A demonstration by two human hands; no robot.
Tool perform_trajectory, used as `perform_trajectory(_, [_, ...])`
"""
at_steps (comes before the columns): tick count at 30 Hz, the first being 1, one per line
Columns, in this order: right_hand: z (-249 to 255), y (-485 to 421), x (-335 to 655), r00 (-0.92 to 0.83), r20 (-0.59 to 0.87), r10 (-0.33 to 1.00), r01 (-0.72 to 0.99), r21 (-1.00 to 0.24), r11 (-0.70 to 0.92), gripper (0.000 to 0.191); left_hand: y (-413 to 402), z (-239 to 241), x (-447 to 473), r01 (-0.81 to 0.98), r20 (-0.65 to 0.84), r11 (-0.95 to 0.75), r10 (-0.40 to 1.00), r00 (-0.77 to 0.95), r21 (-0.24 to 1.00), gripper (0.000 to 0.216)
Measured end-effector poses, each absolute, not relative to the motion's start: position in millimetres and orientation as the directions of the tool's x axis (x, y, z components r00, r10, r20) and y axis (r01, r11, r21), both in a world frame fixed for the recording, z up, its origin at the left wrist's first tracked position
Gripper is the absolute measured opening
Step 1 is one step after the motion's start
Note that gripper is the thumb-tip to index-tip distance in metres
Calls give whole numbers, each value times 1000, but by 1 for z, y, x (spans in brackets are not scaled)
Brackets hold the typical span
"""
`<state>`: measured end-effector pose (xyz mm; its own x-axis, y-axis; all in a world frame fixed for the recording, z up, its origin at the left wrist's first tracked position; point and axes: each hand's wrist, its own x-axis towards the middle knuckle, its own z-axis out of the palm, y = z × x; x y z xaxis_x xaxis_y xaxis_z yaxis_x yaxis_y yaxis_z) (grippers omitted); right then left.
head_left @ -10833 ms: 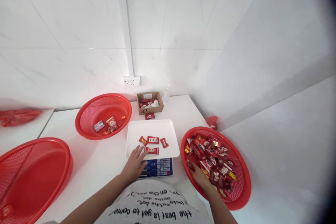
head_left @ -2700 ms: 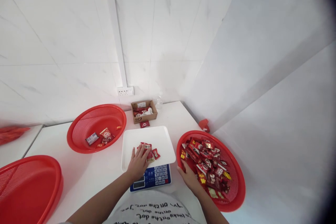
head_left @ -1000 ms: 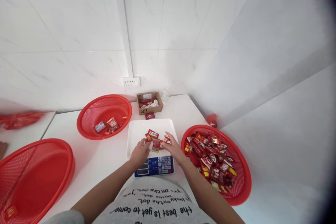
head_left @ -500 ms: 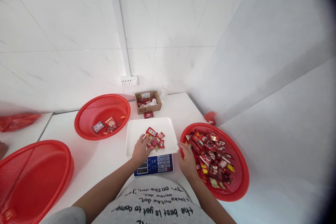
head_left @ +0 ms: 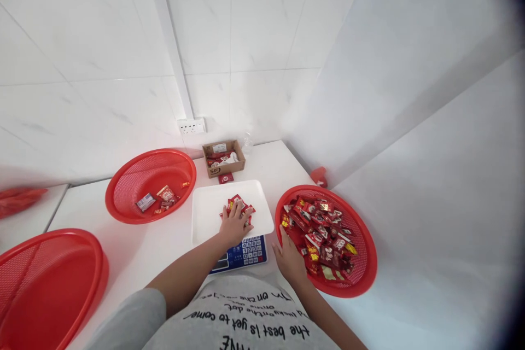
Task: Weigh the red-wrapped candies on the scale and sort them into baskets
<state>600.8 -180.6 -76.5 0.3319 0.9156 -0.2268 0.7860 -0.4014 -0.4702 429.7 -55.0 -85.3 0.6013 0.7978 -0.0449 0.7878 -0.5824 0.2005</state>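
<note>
A white tray (head_left: 209,208) rests on a blue-faced scale (head_left: 246,253) in front of me. My left hand (head_left: 234,224) lies open over a small heap of red snack packets (head_left: 241,204) on the tray, fingers spread on them. My right hand (head_left: 287,257) rests at the near left rim of the red basket (head_left: 361,273) on the right, which holds several red and yellow packets (head_left: 320,235). Its fingers look stretched and hold nothing I can see.
A second red basket (head_left: 123,213) with a few packets stands left of the tray. A large red basket (head_left: 49,279) sits at the near left. A small cardboard box (head_left: 223,157) and a loose red packet (head_left: 225,178) lie behind the tray. White walls close the corner.
My right hand has gone from the tray back to the right basket's rim. My left hand has moved forward onto the packets, which are pushed into one heap.
</note>
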Motion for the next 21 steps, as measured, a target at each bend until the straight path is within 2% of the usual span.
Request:
perform_trajectory(5, [-75,-181,600,334,-246,910,794,-446,-412,58,-33,-83,406,637,-29,-749,643,765,183,55])
perform_trajectory(9, [-76,-182,601,335,-257,906,798,-434,-418,59,-27,-75,392,570,-31,-803,574,818,174,57])
perform_trajectory(14, [-72,-180,599,347,-275,897,795,-421,-437,59,-58,-71,382,671,111,-719,693,712,180,59])
perform_trajectory(17, [-69,-179,597,355,-279,892,793,-414,-446,58,-84,-75,369,742,120,-635,771,625,216,58])
perform_trajectory(21, [-66,-178,596,383,-319,867,790,-374,-487,56,-109,-83,341,762,106,-604,795,598,233,56])
